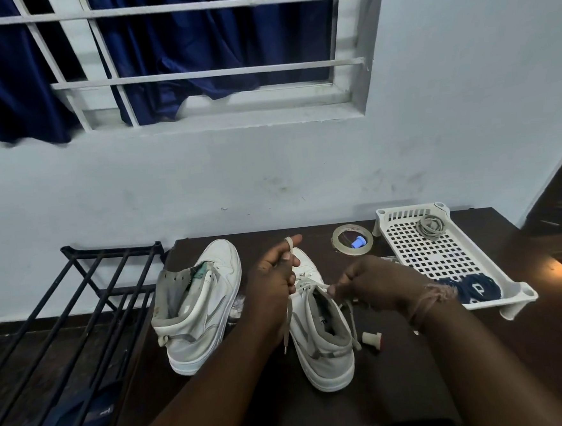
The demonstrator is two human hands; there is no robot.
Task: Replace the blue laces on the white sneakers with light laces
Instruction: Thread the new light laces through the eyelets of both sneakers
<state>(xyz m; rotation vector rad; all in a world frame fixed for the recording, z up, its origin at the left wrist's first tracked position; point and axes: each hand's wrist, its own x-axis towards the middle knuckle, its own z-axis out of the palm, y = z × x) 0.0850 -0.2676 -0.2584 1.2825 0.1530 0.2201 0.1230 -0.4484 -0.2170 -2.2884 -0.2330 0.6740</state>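
Right sneaker [320,323] stands on the dark counter [401,387], heel toward us, so the eyelets face up under our hands. It already carries a light lace [306,286], crossed over the tongue. Left hand [274,279] is curled round one end of this lace, the strand looped over the forefinger and the tail hanging down past the shoe's side; we judge the loop keeps the strand taut. Right hand [374,282] pinches the other end at the top eyelets, apparently to draw it level or start a knot.

Left sneaker [199,305] sits just beside the first, tongue slack, no lace visible in its eyelets; we judge it is next.

Blue laces [471,289] lie coiled in the near end of the white perforated tray [442,254], so they are off both shoes. A second pale lace bundle [431,225] waits in the far end, within reach.

Tape roll [352,237] rests behind the shoes; a small white cap [371,338] lies beside the right sneaker's heel
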